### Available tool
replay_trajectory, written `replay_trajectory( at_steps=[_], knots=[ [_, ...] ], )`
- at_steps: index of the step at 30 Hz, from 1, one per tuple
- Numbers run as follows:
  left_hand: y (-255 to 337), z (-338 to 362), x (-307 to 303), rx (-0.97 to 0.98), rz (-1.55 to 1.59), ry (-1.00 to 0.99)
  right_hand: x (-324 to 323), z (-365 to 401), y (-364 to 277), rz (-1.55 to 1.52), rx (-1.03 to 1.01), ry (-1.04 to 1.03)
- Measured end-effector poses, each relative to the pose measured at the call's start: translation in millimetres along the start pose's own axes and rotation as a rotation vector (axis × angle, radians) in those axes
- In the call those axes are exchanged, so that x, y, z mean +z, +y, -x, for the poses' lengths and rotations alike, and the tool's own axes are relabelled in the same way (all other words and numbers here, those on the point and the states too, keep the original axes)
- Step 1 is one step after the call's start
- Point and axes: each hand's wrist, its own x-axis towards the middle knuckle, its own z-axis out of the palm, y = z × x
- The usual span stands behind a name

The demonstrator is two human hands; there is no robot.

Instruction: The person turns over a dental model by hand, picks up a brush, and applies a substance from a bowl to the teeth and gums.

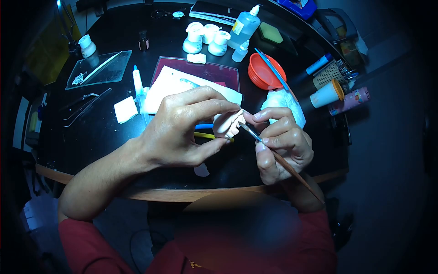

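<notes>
My left hand [187, 128] pinches a pale dental cast [224, 126] between thumb and fingers, its row of teeth turned to the right. A slim brush [285, 163] with a brown wooden handle and metal ferrule sits in my right hand [287, 141], gripped between thumb and fingers. The brush tip is right at the teeth of the cast. Fingertips of my right hand are close beside the cast's edge. Behind my left hand lie a white paper pad [166, 89] and blue and yellow sticks [206, 135], partly hidden by the hand and the cast.
White jars [192, 44] and a clear squeeze bottle [246, 27] stand at the back. A red bowl [262, 75] with a blue-handled tool across it is right of centre, near a crumpled white tissue [287, 102]. Left are a glass slab [114, 68], tweezers [86, 108] and a syringe [138, 86].
</notes>
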Motion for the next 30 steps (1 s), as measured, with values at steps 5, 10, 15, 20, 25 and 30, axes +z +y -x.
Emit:
replay_trajectory(
  at_steps=[5,10,15,20,25,30],
  knots=[
    [-0.4,0.1,0.0,-0.008,0.011,-0.009,-1.2,0.7,-0.7,-0.004,-0.002,-0.001],
    [-0.7,0.4,0.2,0.0,-0.004,-0.005,-1.5,1.4,0.1,0.01,0.0,-0.001],
    [0.2,0.2,0.0,0.0,-0.011,-0.007,-1.6,1.9,2.8,-0.042,-0.011,0.024],
    [-0.2,0.5,0.2,0.005,-0.013,-0.012,-2.6,1.5,0.8,-0.018,0.021,0.004],
    [-0.4,-0.1,0.6,0.01,-0.006,-0.005,0.8,7.6,2.3,-0.079,0.077,0.072],
    [1.3,-0.9,-0.6,0.009,-0.027,-0.017,2.6,7.8,0.3,-0.173,0.11,0.134]
  ],
)
